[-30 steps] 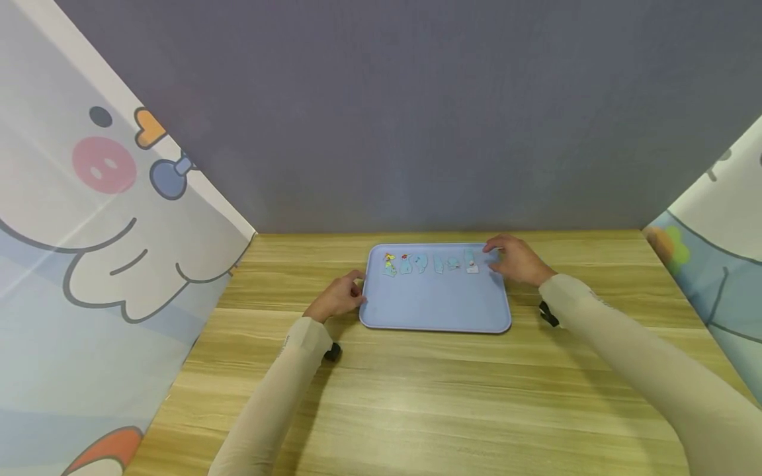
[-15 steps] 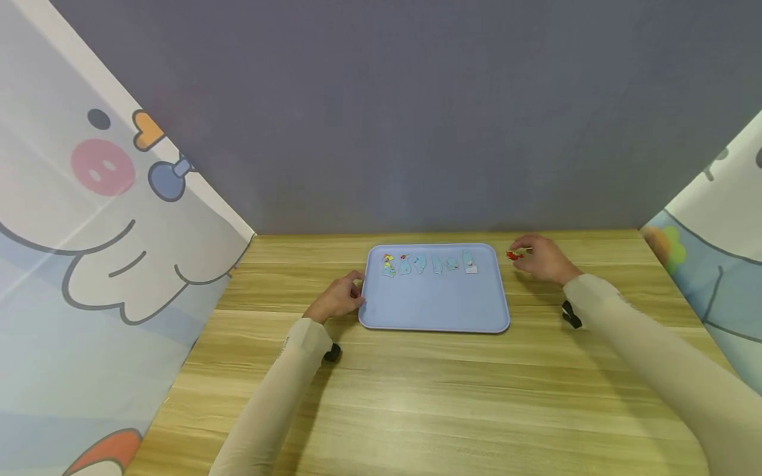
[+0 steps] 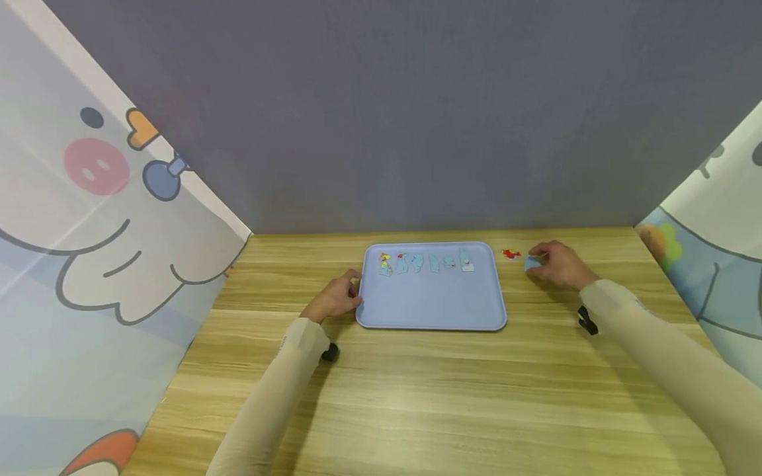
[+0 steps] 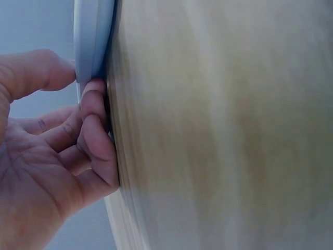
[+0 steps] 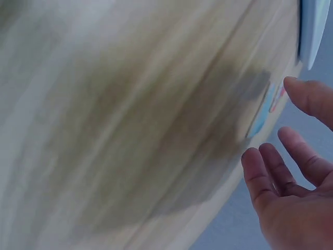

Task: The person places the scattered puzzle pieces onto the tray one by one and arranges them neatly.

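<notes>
In the head view my left hand [image 3: 335,297] is at the left edge of a pale blue tray [image 3: 431,311]. The left wrist view shows its thumb on the tray's rim [image 4: 93,36] and curled fingers under the edge. Several flat, light-blue printed cut-out pieces [image 3: 416,262] lie in a row along the tray's far side. To the right of the tray, my right hand [image 3: 559,264] is low over a blue flat piece [image 3: 532,262] on the table. Its thumb and fingers are spread around that piece [image 5: 261,112]. A small red piece [image 3: 510,254] lies just left of it.
The wood-grain table [image 3: 405,396] meets a grey upright panel [image 3: 417,132] behind the tray. Cartoon-printed walls stand at the left [image 3: 119,264] and right [image 3: 714,264].
My right hand has moved right, from the tray's right edge to the blue piece on the table. The red piece now lies uncovered beside it. My left hand stays at the tray.
</notes>
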{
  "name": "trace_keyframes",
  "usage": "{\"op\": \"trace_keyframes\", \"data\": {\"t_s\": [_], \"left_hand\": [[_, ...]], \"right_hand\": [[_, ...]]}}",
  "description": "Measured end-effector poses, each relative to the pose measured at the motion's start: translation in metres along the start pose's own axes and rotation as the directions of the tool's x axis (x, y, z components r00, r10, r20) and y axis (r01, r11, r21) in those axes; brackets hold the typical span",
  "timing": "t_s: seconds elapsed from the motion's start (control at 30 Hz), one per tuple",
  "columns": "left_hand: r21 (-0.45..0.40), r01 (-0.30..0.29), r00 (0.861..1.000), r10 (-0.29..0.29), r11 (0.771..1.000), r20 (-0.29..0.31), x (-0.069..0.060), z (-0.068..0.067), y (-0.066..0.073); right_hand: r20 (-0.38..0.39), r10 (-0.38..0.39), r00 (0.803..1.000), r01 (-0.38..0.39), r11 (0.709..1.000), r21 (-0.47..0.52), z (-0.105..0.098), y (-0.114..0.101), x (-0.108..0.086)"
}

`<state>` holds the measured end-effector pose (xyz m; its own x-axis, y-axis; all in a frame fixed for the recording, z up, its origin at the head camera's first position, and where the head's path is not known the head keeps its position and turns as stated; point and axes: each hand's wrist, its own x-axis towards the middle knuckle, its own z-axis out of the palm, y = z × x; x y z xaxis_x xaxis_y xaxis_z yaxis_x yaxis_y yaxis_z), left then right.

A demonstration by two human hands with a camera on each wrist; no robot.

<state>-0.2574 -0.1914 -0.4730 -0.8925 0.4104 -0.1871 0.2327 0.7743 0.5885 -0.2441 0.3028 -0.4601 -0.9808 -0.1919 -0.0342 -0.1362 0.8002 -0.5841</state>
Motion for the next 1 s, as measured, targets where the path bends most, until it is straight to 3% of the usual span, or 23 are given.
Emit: {"op": "trace_keyframes", "data": {"t_s": [0.33, 0.63, 0.87, 1.0], "left_hand": [[-0.011, -0.019, 1.0, 0.019, 1.0, -0.02, -0.002, 0.0, -0.001], [-0.022, -0.017, 1.0, 0.016, 1.0, -0.019, 0.0, 0.0, 0.001], [-0.012, -0.019, 1.0, 0.019, 1.0, -0.02, -0.001, 0.0, -0.001], [-0.014, -0.022, 1.0, 0.022, 1.0, -0.021, -0.001, 0.0, -0.001]], "right_hand": [[-0.008, -0.009, 1.0, 0.009, 0.998, -0.056, 0.006, -0.002, 0.006], [0.012, 0.038, 0.999, -0.037, 0.996, -0.085, 0.004, -0.007, 0.01], [-0.02, 0.087, 0.996, -0.088, 0.994, -0.057, 0.006, -0.01, 0.008], [-0.069, 0.07, 0.995, -0.073, 0.997, -0.038, 0.006, -0.013, 0.008]]}}
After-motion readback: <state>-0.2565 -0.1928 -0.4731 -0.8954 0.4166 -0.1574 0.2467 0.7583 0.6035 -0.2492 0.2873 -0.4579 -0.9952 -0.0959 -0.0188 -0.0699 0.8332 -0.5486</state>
